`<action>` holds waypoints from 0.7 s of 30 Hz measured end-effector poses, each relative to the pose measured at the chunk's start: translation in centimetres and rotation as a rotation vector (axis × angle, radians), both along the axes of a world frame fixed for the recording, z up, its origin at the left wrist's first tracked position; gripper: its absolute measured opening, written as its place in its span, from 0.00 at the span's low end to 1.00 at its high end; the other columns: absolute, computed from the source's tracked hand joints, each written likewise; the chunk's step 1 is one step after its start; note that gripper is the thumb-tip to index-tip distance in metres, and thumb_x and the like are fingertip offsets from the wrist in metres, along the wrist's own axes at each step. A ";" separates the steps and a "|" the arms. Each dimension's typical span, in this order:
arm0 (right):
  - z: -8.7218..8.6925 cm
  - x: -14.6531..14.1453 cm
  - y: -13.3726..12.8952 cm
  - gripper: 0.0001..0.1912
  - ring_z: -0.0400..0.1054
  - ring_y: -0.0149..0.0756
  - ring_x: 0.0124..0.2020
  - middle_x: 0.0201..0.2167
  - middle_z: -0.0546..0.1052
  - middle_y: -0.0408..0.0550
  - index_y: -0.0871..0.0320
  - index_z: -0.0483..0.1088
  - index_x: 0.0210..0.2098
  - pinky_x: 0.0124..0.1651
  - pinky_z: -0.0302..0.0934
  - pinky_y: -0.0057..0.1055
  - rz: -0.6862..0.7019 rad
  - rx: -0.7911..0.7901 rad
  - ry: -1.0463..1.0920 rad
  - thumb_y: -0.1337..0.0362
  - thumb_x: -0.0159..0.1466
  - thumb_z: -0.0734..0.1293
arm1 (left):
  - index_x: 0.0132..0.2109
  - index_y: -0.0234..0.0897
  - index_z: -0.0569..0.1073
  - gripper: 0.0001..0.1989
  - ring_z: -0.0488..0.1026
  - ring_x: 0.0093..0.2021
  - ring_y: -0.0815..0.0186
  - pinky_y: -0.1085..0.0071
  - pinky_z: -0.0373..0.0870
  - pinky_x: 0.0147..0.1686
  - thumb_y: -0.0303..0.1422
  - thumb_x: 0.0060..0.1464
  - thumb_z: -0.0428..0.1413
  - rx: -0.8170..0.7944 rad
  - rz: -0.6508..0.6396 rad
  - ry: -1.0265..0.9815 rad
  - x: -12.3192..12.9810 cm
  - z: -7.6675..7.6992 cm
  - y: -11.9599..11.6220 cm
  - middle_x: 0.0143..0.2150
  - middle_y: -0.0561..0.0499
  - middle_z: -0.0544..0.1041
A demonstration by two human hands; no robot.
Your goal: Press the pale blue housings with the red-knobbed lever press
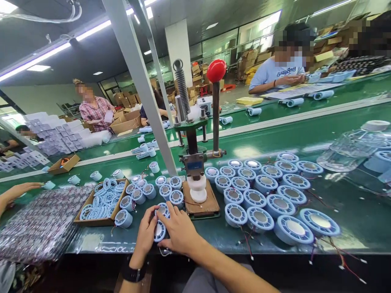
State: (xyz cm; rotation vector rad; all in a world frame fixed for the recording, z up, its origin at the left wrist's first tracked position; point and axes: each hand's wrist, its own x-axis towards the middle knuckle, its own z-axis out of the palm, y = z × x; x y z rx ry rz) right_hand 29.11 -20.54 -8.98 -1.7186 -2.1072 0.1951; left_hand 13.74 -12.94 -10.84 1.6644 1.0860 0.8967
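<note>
My left hand (147, 230) has its fingers curled around the left side of a light-blue round unit (159, 232) with a metal disc in its slotted top. Across from it, my right hand (180, 228) grips the same unit with thumb and fingers. Part of another light-blue unit (163, 209) shows just beyond my fingertips, touching or very close to them. Right behind my hands stands a hand lever press (195, 162) with a red knob (216, 70). Its white round pusher (198, 189) sits low over a brown base plate (214, 203).
Many finished-looking blue units with wires (279, 204) crowd the right. A carton of blue rings (104, 199) and a bubble-wrap stack (45, 221) lie left. Another person's hand (26, 189) reaches in there. A clear bottle (351, 148) lies right; a green conveyor (293, 118) runs behind.
</note>
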 end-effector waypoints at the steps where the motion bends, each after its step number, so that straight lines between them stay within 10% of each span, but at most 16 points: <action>1: 0.2 -0.1 0.2 0.52 0.62 0.61 0.60 0.68 0.50 0.67 0.51 0.55 0.67 0.53 0.64 0.53 0.025 -0.027 -0.016 0.39 0.50 0.73 | 0.49 0.37 0.75 0.22 0.70 0.56 0.53 0.55 0.60 0.61 0.44 0.51 0.56 -0.018 0.031 -0.025 -0.2 -0.3 -0.3 0.53 0.42 0.76; 10: 1.8 -0.1 1.0 0.38 0.72 0.58 0.50 0.66 0.53 0.66 0.48 0.66 0.56 0.41 0.71 0.49 0.195 -0.069 -0.143 0.33 0.54 0.67 | 0.48 0.39 0.69 0.26 0.76 0.48 0.57 0.62 0.71 0.50 0.41 0.41 0.62 -0.280 0.302 -0.434 0.4 0.4 -1.5 0.47 0.46 0.78; 16: 3.1 2.8 -5.9 0.39 0.75 0.48 0.44 0.66 0.51 0.58 0.38 0.64 0.57 0.32 0.72 0.41 0.097 0.025 -0.034 0.29 0.52 0.64 | 0.50 0.39 0.73 0.23 0.71 0.57 0.51 0.49 0.62 0.62 0.47 0.51 0.55 0.174 0.096 -0.008 1.6 0.8 4.7 0.53 0.44 0.76; 21: 6.1 12.0 -14.3 0.36 0.71 0.44 0.50 0.67 0.51 0.55 0.48 0.72 0.52 0.45 0.71 0.35 -0.489 0.289 0.028 0.36 0.50 0.71 | 0.62 0.38 0.67 0.30 0.52 0.70 0.46 0.43 0.49 0.68 0.48 0.57 0.50 0.763 -0.179 0.491 6.6 0.5 7.3 0.67 0.40 0.64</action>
